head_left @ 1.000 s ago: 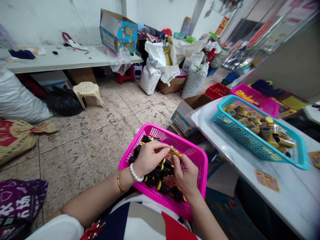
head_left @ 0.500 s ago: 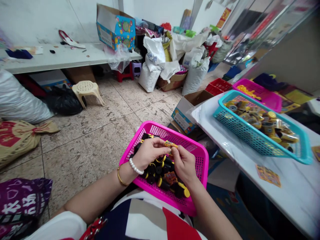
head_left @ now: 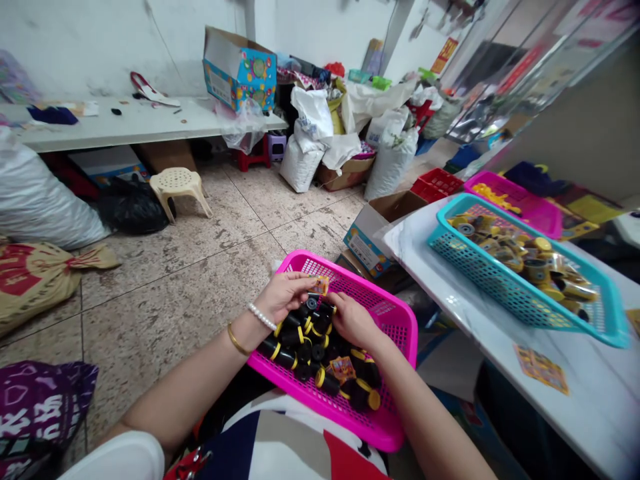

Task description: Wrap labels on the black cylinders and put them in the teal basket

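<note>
My left hand (head_left: 283, 298), with a pearl bracelet and a gold bangle at the wrist, is over a magenta plastic basket (head_left: 397, 320). A small orange printed card (head_left: 323, 285) sits at its fingertips. My right hand (head_left: 353, 321) lies on a heap of black cylinders with yellow ends (head_left: 305, 347) in that basket, its fingers hiding some of them. Another printed card (head_left: 343, 368) lies among the cylinders. The basket rests on my lap.
To the right, a white table (head_left: 575, 400) holds a teal basket (head_left: 477, 277) of gold-and-yellow cylinders (head_left: 525, 267) and a printed sheet (head_left: 541, 369). A second magenta basket (head_left: 530, 207) stands beyond it. A tiled floor, a plastic stool (head_left: 179, 187), and bulging sacks (head_left: 300, 160) lie ahead.
My hands have moved apart. The small orange card has shifted left with my left hand, and my right hand has dropped onto the cylinders. The view has tilted slightly.
</note>
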`<state>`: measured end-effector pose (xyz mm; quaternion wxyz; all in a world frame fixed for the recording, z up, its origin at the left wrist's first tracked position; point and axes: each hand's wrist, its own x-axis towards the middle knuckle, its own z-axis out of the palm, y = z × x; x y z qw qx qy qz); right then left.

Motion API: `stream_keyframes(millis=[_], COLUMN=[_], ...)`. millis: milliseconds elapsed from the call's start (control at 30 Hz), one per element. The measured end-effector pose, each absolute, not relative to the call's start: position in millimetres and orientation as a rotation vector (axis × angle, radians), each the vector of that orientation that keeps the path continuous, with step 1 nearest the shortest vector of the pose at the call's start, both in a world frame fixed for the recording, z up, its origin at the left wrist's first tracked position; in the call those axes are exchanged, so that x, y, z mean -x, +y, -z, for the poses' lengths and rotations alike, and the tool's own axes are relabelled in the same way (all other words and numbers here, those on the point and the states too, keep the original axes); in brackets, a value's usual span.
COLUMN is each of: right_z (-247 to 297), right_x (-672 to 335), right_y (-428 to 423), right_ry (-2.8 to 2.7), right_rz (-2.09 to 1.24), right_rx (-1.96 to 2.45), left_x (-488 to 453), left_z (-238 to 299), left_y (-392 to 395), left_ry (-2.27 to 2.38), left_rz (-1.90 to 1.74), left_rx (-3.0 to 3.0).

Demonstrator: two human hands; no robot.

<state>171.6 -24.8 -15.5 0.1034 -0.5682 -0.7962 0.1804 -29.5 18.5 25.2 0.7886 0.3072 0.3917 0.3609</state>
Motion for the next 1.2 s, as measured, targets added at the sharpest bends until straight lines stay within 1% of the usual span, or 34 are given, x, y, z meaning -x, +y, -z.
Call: stream_keyframes(millis=[100, 233, 333, 400, 467, 600, 833, 1067, 1200], right_z=[8, -16, -30, -34, -36, -38, -39, -39, -40], right_x=[-182, -190, -183, -177, -172, -168, -159, -164, -166], right_y=[-26, -42, -54, -58, -59, -60, -71, -76, -71], right_ry=[-2.026, -1.346, -1.091, -1.067, -1.072, -1.105, -1.241, -1.528, -1.458], right_rz=[-0.649, -1.020, -1.204, -1.261, -1.246, -1.097, -0.954, -0.782, -0.906], right_rx=[1.615, 1.385, 1.218, 1.211, 1.263, 1.355, 1.325, 1.437, 1.360], left_x=[26, 21, 15, 12, 10, 9, 8, 7, 8], left_z=[-25, -19, -16, -16, -17, -17, -14, -18, -19], left_y=[17, 14, 9, 6, 3, 1, 0, -3, -6], left_ry=[0.853, 0.838, 0.785, 0.730, 0.683, 0.680, 0.687, 0.703, 0.750], left_rz=[-0.809, -0.831, -0.820, -0.817, -0.807, -0.783, -0.769, -0.746, -0.761], left_rx=[-0.606, -0.590, -0.562, -0.529, -0.495, -0.459, -0.371, -0.446, -0.622])
